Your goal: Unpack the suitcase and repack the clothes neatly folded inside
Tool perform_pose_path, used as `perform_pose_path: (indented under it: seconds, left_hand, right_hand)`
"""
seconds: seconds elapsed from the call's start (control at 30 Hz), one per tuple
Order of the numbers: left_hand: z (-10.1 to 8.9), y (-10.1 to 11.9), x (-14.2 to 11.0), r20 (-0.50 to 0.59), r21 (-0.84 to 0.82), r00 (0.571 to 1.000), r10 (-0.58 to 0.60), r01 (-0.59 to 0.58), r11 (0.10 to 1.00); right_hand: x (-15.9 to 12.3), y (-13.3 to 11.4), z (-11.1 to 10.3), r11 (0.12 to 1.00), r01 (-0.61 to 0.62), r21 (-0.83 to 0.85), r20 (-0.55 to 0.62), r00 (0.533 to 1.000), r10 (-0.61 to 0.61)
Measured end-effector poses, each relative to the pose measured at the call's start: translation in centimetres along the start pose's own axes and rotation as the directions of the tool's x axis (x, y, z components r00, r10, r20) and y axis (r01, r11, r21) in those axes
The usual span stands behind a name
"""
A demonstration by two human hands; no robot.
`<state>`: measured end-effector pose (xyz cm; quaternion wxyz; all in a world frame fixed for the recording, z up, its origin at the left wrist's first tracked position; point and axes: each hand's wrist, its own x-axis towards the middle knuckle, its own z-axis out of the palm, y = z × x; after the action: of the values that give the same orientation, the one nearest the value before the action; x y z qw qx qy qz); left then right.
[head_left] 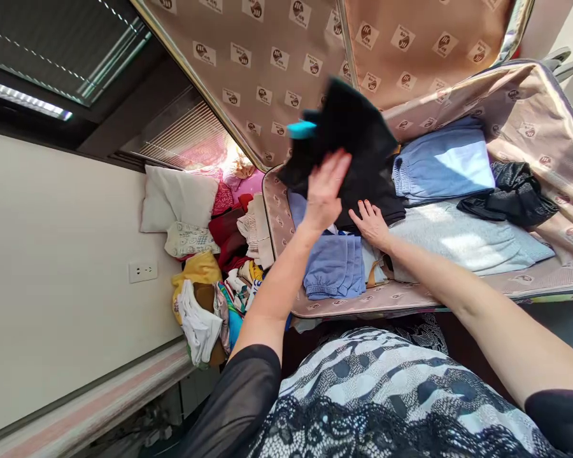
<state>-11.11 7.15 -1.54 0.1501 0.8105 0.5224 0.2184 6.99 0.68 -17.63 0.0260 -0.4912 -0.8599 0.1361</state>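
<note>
An open suitcase (530,280) with a beige logo-printed lining lies in front of me, packed with folded clothes. My left hand (325,189) is raised with fingers stretched out, lifting a flap of a black garment (348,137) that has a teal patch. My right hand (371,222) lies flat and open on the lower part of the same black garment. Beside it lie a folded blue-violet piece (335,264), a light blue folded piece (446,162), a pale grey-blue one (468,238) and a crumpled black item (510,191).
Left of the suitcase, a heap of mixed clothes (210,299) and a white pillow (179,197) lie against a white wall with a socket (142,271). The suitcase lid (277,57) stands open behind. My patterned black-and-white top fills the bottom.
</note>
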Motion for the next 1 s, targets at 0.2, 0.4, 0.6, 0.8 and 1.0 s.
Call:
perform_pose_path:
  seconds: [0.2,0.4,0.6,0.8,1.0]
  left_hand:
    - [12.4,-0.4,-0.5,0.648,0.200,0.730,-0.215,0.109,0.974]
    - [9.0,-1.9,-2.6,0.451,-0.291,0.841,-0.299,0.455,0.841]
    - [8.3,-4.7,-6.7,0.137,-0.632,0.435,-0.890,0.731,0.260]
    - [8.4,-5.6,-6.2,0.444,-0.723,0.280,-0.851,0.673,-0.156]
    - [8.4,-5.4,-4.7,0.322,-0.837,0.262,-0.910,0.528,-0.144]
  right_hand:
    - [-0.4,0.9,-0.3,0.997,0.079,-0.006,0.158,0.984,-0.077]
    - [-1.5,1.7,-1.4,0.989,0.133,0.068,0.029,0.990,-0.135]
    - [-0.3,0.4,-2.5,0.988,0.074,0.135,-0.092,0.994,-0.062]
    - [5.0,3.7,-3.9,0.883,-0.276,0.380,0.054,0.959,0.277]
    - [7.9,10.8,-4.1,0.211,-0.463,0.861,0.203,0.692,0.692]
